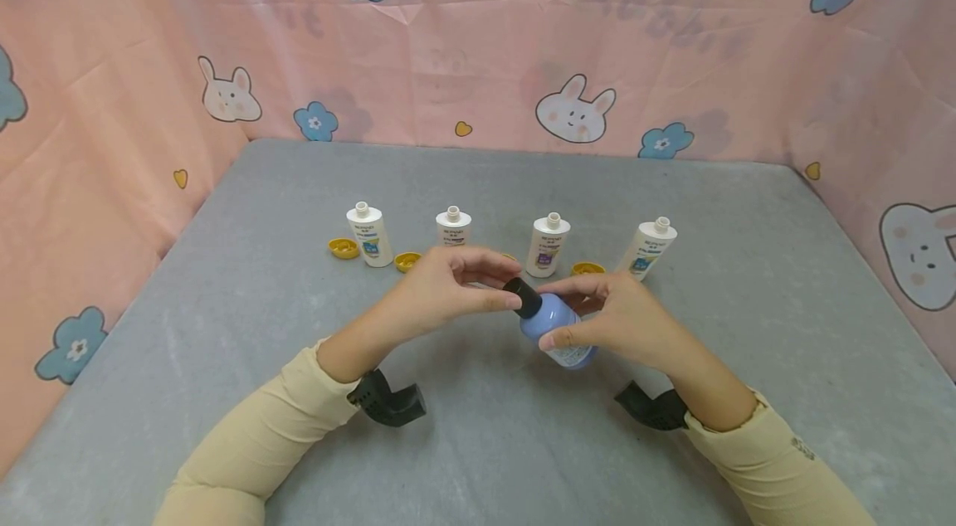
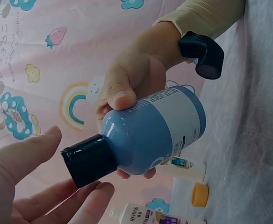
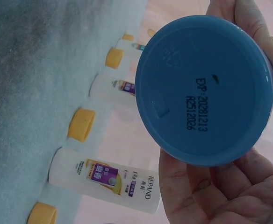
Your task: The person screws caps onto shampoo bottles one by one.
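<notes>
A blue-purple bottle point(image 1: 551, 317) with a black cap point(image 1: 526, 297) is tilted above the table, its cap pointing toward the left hand. My right hand point(image 1: 623, 319) grips it round the body, thumb on the near side and fingers beyond. In the right wrist view the bottle's round base point(image 3: 204, 91) faces the camera, printed with an expiry date. The left hand point(image 1: 441, 289) is at the cap with fingers spread loosely around it. The left wrist view shows a gap between the left thumb point(image 2: 38, 149) and the cap, while the fingertips lie just under it.
Several white uncapped bottles stand in a row behind the hands, among them the leftmost bottle point(image 1: 370, 237) and the rightmost bottle point(image 1: 650, 248). Yellow caps, such as the left cap point(image 1: 344, 248), lie beside them on the grey table point(image 1: 478, 443). A patterned pink curtain point(image 1: 463, 36) encloses the table.
</notes>
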Demonstrator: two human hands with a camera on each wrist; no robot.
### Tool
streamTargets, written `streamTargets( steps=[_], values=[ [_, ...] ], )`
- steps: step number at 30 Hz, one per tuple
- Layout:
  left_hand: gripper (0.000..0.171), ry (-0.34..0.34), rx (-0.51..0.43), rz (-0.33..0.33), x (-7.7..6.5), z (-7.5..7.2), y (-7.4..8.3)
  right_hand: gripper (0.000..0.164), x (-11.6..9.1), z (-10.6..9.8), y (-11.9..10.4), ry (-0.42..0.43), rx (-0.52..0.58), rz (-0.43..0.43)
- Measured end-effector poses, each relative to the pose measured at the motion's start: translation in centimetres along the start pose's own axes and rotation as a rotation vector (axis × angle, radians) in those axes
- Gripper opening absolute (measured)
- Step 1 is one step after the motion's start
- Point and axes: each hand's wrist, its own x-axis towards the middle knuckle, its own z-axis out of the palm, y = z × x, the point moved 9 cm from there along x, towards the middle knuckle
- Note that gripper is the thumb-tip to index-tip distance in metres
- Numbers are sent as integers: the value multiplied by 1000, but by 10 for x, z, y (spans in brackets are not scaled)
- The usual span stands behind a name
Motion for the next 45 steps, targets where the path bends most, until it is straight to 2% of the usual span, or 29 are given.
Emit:
streamTargets(
  steps=[4,13,32,42,45],
  values=[
    [35,6,17,-23,0,0,-2,54,0,0,0,0,1,-1],
    [29,2,10,-17,-1,1,-2,56,-1,1,0,-14,19,14],
    [34,-29,50,46,0,5,2,56,-1,1,3,-3,2,31],
    [34,-65,34,104,1,8,5,57,-1,1,2,-5,2,35],
    [33,-75,24,102,1,8,6,57,-1,1,2,-7,5,33]
  ],
)
